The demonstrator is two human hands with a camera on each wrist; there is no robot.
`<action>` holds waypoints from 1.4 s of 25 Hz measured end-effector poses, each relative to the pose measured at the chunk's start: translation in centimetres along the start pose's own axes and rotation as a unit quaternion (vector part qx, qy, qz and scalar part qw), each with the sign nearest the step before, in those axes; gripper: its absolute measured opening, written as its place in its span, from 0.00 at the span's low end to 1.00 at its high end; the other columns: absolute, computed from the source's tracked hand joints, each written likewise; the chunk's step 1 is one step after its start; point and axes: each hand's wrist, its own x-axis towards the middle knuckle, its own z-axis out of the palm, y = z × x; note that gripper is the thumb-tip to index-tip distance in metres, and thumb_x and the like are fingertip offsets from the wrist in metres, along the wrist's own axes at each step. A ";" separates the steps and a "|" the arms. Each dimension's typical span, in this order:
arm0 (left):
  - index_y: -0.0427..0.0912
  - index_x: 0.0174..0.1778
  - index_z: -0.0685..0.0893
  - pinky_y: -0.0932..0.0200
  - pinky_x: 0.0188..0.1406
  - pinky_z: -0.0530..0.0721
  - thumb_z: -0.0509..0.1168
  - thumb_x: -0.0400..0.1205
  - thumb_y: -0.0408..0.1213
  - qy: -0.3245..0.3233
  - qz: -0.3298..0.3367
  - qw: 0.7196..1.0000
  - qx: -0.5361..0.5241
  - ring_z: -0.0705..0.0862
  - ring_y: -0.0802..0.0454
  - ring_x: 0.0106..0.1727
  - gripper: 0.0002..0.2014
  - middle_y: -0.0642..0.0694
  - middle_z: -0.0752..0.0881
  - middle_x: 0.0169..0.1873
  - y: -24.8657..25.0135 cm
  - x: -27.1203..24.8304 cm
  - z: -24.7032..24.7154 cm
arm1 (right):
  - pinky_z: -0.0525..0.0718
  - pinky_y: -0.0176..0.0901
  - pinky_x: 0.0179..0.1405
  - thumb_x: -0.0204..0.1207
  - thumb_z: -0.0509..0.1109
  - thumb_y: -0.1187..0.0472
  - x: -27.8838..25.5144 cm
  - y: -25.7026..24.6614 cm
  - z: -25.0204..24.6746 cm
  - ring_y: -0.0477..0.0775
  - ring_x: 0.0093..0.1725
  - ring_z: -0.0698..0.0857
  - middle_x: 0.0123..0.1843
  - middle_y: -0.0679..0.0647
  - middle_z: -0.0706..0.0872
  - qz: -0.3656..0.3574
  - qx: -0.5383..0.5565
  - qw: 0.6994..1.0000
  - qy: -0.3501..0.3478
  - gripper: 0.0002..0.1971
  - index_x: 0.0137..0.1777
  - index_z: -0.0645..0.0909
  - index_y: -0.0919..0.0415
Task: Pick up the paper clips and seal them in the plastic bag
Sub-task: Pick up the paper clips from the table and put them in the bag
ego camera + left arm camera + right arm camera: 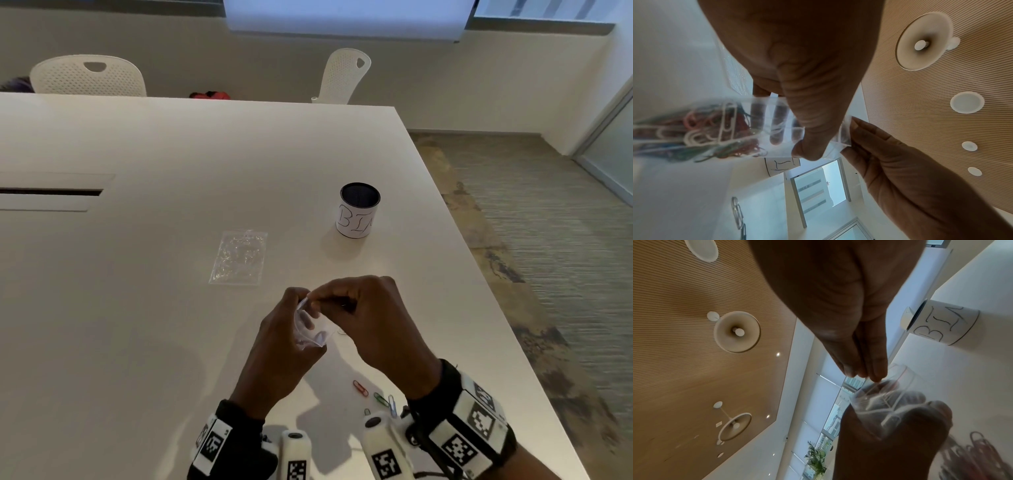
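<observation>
Left wrist view shows coloured paper clips (701, 129) inside plastic bag (777, 123); head view shows four loose clips (360, 388) on counter (171, 342). Left hand (284, 346) and right hand (373, 318) each pinch bag mouth.

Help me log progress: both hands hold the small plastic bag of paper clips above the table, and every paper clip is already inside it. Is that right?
Not quite. Both the left hand and the right hand do hold the small plastic bag with paper clips inside it, but not every clip is in: the head view shows loose paper clips on the table near the right wrist.
</observation>
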 end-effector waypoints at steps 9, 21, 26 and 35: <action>0.54 0.59 0.76 0.65 0.43 0.89 0.80 0.74 0.34 0.003 0.010 1.000 -0.022 0.87 0.55 0.49 0.24 0.58 0.85 0.48 0.3 -0.3 -0.1 | 0.88 0.30 0.45 0.74 0.83 0.57 -1.5 6.7 -5.2 0.41 0.42 0.91 0.49 0.46 0.92 0.184 -0.128 0.974 -0.029 0.16 0.61 0.90 0.56; 0.54 0.60 0.75 0.59 0.45 0.92 0.80 0.74 0.32 -0.004 0.002 1.000 -0.022 0.86 0.57 0.52 0.26 0.60 0.85 0.48 0.0 0.8 0.3 | 0.88 0.41 0.54 0.80 0.77 0.59 -4.4 9.5 -1.8 0.48 0.50 0.86 0.54 0.51 0.87 0.245 -0.216 0.940 -0.098 0.12 0.62 0.89 0.57; 0.56 0.60 0.75 0.58 0.45 0.92 0.80 0.74 0.33 0.003 -0.001 1.000 -0.019 0.87 0.56 0.51 0.26 0.59 0.85 0.48 -0.2 0.6 0.2 | 0.84 0.44 0.66 0.70 0.80 0.38 -4.0 9.0 -2.5 0.51 0.68 0.80 0.71 0.48 0.76 0.240 -0.218 0.933 -0.159 0.43 0.82 0.70 0.51; 0.53 0.60 0.76 0.66 0.43 0.89 0.80 0.74 0.31 0.007 -0.004 1.000 -0.028 0.86 0.56 0.51 0.25 0.57 0.86 0.48 0.1 0.5 0.1 | 0.85 0.41 0.59 0.85 0.70 0.54 -4.0 8.3 0.1 0.49 0.57 0.83 0.60 0.48 0.83 0.137 -0.256 0.944 -0.158 0.10 0.63 0.86 0.51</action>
